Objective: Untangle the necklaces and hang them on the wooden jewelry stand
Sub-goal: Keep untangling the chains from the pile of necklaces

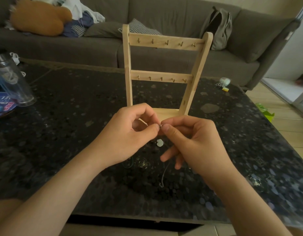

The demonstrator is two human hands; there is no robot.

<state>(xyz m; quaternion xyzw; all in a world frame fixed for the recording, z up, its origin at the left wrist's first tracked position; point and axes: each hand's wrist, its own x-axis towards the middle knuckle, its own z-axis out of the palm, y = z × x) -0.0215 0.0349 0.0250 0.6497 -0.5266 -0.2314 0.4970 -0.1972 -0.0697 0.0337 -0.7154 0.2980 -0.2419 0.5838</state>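
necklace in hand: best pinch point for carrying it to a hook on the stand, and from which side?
Likely the clasp end, pinched from its two sides between thumb and forefinger, as the left hand and right hand hold it now. It is the only firm bit. The chain hangs slack below it and looks too thin to grip well.

Dark speckled table (70, 133): wooden stand (161, 77), bottle (12, 79), chain (162, 178)

Partial white lettering is seen on a blue packet (2, 106) at the worktop (79, 116) edge; none can be read.
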